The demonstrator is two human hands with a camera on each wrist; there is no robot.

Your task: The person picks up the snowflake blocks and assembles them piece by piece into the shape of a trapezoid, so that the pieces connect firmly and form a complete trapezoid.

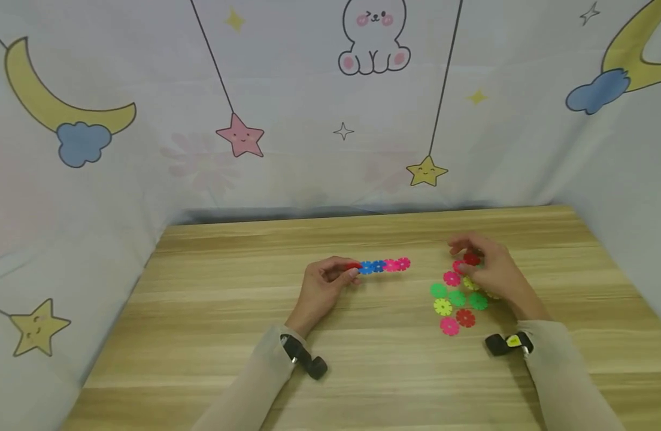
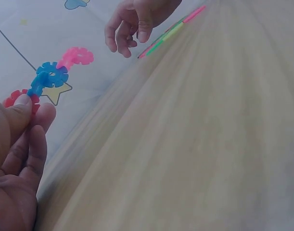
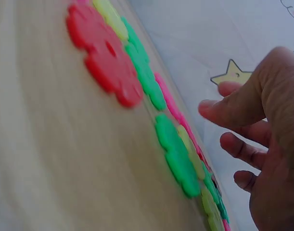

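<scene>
red end disc pinch shows only at left wrist.

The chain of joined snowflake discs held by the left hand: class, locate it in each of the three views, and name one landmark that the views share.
Head: chain of discs lies mid-table, its red end pinched by the left hand.
Left wrist: upper left, rising from the fingertips.
Right wrist: not in it.
Shared landmark: the loose discs by the right hand, seen in all three views.

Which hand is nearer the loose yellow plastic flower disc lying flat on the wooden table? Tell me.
Right. The right hand hovers just behind the yellow flower disc over the loose pile; the left hand is far to its left, pinching the joined chain.
</scene>
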